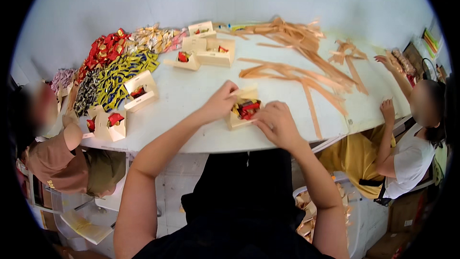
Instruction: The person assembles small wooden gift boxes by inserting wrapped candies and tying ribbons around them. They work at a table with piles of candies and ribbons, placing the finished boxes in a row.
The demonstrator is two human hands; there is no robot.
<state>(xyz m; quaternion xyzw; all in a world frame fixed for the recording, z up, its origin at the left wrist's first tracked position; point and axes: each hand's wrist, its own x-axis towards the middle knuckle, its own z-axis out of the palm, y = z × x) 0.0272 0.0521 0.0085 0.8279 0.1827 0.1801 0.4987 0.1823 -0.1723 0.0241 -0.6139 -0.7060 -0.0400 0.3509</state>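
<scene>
A small cream cardboard box stands in front of me near the table's edge, its top open. Red, gold and dark wrapped candies fill it. At the box's left upper corner, my left hand is closed on the raised flap. My right hand pinches the right side of the box, thumb and fingers at its rim. The fingertips of both hands are partly hidden and a little blurred.
Heaps of wrapped candies cover the table's left, with several open boxes beside them. Tan ribbons lie across the right. Co-workers sit left and right. A bin of tan scraps stands below the table.
</scene>
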